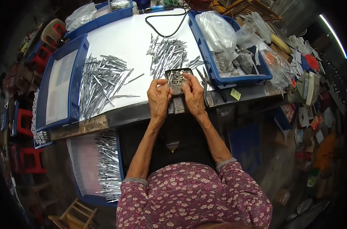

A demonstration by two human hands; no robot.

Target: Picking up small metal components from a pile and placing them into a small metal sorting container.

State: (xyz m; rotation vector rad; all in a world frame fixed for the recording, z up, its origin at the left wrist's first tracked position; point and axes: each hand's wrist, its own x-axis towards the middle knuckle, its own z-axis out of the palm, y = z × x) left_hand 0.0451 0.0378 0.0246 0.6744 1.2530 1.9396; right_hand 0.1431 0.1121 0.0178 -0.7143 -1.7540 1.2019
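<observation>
My left hand (158, 97) and my right hand (193, 95) meet at the front edge of a white-topped table (127, 38). Between them sits a small dark tray (177, 78) filled with tiny metal pieces. The fingertips of both hands are pinched together over the tray's near side, working at something too small to make out. A pile of slim silvery metal rods (101, 82) lies to the left of my hands, and a second pile (167, 55) lies just beyond the tray.
A blue bin (61, 86) stands at the table's left, another blue bin (234, 78) with plastic bags at the right. A low blue tray (106, 164) of more rods sits by my left knee. A black cable (164, 26) loops at the back. Red stools (26, 122) stand left.
</observation>
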